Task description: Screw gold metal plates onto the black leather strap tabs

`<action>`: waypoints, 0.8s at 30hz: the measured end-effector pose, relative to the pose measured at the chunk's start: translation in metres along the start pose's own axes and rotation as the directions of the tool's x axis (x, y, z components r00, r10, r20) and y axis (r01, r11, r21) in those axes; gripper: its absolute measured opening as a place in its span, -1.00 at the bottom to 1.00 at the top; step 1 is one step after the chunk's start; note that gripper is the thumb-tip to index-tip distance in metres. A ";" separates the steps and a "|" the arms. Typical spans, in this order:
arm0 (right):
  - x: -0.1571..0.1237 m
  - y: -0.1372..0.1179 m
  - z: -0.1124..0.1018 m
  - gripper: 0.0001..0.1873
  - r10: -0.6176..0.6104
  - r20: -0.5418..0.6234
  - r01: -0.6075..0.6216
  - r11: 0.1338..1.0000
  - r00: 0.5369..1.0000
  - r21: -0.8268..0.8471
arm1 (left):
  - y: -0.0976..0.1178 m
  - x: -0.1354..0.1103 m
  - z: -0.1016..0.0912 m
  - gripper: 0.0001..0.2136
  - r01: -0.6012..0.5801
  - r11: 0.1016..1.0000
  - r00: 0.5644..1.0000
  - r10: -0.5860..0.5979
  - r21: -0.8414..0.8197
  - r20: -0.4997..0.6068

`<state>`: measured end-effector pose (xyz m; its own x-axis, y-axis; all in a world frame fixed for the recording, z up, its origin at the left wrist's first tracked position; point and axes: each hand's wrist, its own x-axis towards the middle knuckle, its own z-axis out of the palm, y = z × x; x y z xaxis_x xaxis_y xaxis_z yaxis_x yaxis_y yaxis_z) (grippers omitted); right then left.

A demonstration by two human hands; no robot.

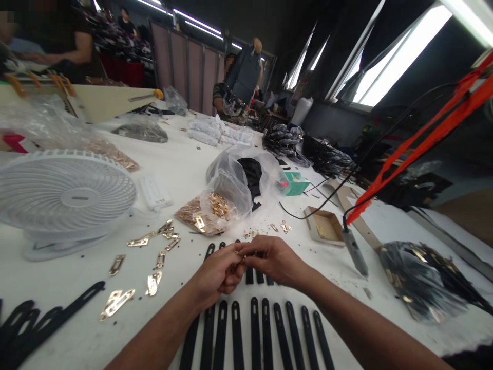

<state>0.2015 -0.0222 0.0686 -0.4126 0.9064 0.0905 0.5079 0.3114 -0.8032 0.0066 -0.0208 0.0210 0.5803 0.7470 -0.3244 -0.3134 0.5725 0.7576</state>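
My left hand (221,272) is curled closed over the middle of the table, with a glint of small gold metal fittings (242,260) at its fingers. My right hand (271,257) meets it there, thumb and fingers pinched together at the left fingertips; what it pinches is hidden. Beneath both hands lie black straps (254,329) in rows, each with a slot near its rounded end. Loose gold slotted plates (115,304) are scattered left of my hands. Beyond them, a clear plastic bag (231,180) lies open with more gold plates (217,205) at its mouth.
A white fan (73,198) stands at left. On the right are a small cardboard box (324,226) of tiny gold pieces, a grey tool (354,254) hanging from a cord by an orange strip (408,149), and a bagged black bundle (423,280). Co-workers sit across the table.
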 end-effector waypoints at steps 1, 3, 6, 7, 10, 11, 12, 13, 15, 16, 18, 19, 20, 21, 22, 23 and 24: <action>0.000 -0.001 0.000 -0.74 -0.005 0.000 0.005 1.000 1.000 -0.012 | 0.001 -0.001 0.001 -0.61 0.002 1.000 1.000 -0.002 -0.002 0.010; -0.002 -0.003 -0.002 -0.76 -0.016 -0.009 0.016 0.998 1.000 -0.065 | 0.002 -0.003 0.002 -0.63 -0.002 1.000 1.000 0.002 -0.003 0.030; -0.005 -0.009 -0.008 -0.84 0.012 -0.062 -0.018 0.995 0.998 -0.099 | 0.001 -0.003 0.003 -0.66 -0.025 1.000 0.999 0.025 -0.010 0.033; -0.006 -0.011 -0.010 -0.87 0.056 -0.098 -0.064 0.995 0.994 -0.078 | 0.001 -0.002 0.003 -0.66 -0.038 0.999 0.999 0.039 -0.015 0.020; -0.008 -0.015 -0.013 -0.82 0.238 -0.170 -0.237 0.971 0.956 0.023 | -0.001 0.000 0.001 -0.61 -0.091 0.996 0.995 0.091 -0.007 -0.033; -0.008 -0.016 -0.012 -0.79 0.284 -0.172 -0.281 0.959 0.943 0.039 | -0.001 0.000 0.001 -0.59 -0.110 0.994 0.992 0.111 0.007 -0.052; -0.009 -0.016 -0.011 -0.78 0.316 -0.165 -0.314 0.949 0.934 0.038 | -0.002 0.001 0.000 -0.58 -0.129 0.991 0.989 0.130 0.023 -0.073; -0.010 -0.017 -0.010 -0.78 0.341 -0.152 -0.341 0.940 0.928 0.024 | -0.003 0.002 -0.001 -0.57 -0.148 0.988 0.984 0.151 0.039 -0.095; -0.012 -0.017 -0.007 -0.80 0.373 -0.116 -0.377 0.926 0.921 -0.014 | -0.004 0.003 -0.001 -0.57 -0.186 0.980 0.972 0.194 0.073 -0.132; -0.013 -0.017 -0.005 -0.81 0.387 -0.097 -0.391 0.920 0.917 -0.024 | -0.005 0.004 -0.001 -0.57 -0.201 0.975 0.966 0.213 0.097 -0.143; -0.015 -0.017 -0.002 -0.82 0.412 -0.061 -0.414 0.910 0.909 -0.016 | -0.006 0.004 0.000 -0.56 -0.212 0.964 0.960 0.236 0.160 -0.151; -0.015 -0.017 0.000 -0.82 0.419 -0.053 -0.420 0.907 0.906 -0.001 | -0.006 0.004 0.000 -0.55 -0.208 0.959 0.959 0.239 0.192 -0.150; -0.015 -0.016 0.000 -0.81 0.424 -0.044 -0.424 0.906 0.905 0.013 | -0.007 0.004 0.000 -0.54 -0.203 0.954 0.960 0.239 0.220 -0.149; -0.014 -0.016 0.000 -0.80 0.424 -0.032 -0.424 0.906 0.905 0.016 | -0.007 0.004 0.000 -0.54 -0.198 0.949 0.960 0.238 0.244 -0.147; -0.013 -0.016 0.000 -0.79 0.417 -0.018 -0.417 0.909 0.909 0.008 | -0.007 0.004 -0.001 -0.55 -0.195 0.945 0.960 0.239 0.264 -0.145; -0.012 -0.015 -0.002 -0.79 0.401 -0.009 -0.401 0.916 0.916 -0.007 | -0.007 0.004 -0.001 -0.55 -0.191 0.939 0.960 0.239 0.286 -0.145; -0.011 -0.014 -0.004 -0.80 0.382 -0.012 -0.382 0.924 0.924 -0.020 | -0.007 0.004 -0.001 -0.57 -0.191 0.928 0.958 0.247 0.320 -0.146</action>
<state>0.2018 -0.0352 0.0816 -0.1782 0.9601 -0.2157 0.6417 -0.0528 -0.7651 0.0102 -0.0216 0.0135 0.3686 0.9064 -0.2063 -0.1614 0.2809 0.9461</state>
